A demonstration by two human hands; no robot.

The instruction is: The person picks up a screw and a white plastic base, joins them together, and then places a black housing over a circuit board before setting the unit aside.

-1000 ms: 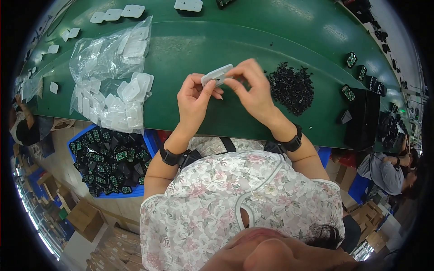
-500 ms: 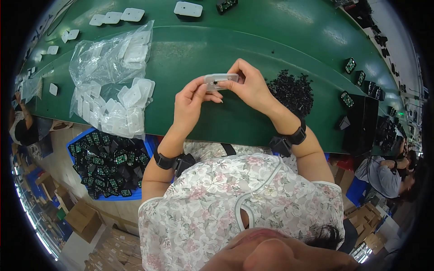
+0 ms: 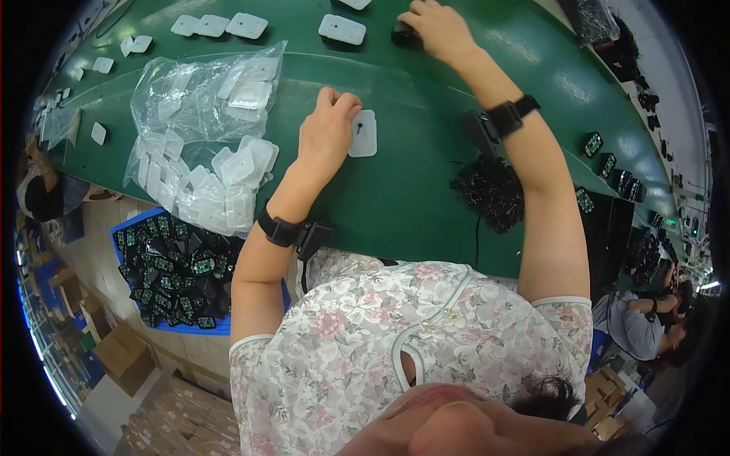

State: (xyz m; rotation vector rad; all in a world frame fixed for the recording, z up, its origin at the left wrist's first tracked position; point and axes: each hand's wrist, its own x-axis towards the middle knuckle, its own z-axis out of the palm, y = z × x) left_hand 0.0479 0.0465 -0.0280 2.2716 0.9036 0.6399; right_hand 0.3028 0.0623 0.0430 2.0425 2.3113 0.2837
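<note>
My left hand [image 3: 328,131] has its fingers curled at the left edge of a white plastic cover [image 3: 366,138], a flat rounded rectangle with a small black part near its middle. Whether the cover rests on the table I cannot tell. My right hand [image 3: 441,32] reaches to the far side, its fingers closed over a black housing [image 3: 404,35], mostly hidden beneath them. To the left of that housing lies another white cover [image 3: 342,30] on top of a dark piece. A pile of small black parts [image 3: 490,194] sits below my right forearm.
Clear bags [image 3: 209,87] of white covers [image 3: 220,190] lie left on the green table [image 3: 411,205]. Below the left edge stands a blue bin [image 3: 122,228] of black housings with green boards [image 3: 179,266]. At right stand a black box [image 3: 608,228] and several housings [image 3: 593,142].
My right hand has let go of the white cover and moved far forward onto the black housing. My left hand keeps the cover, now turned more upright and facing up.
</note>
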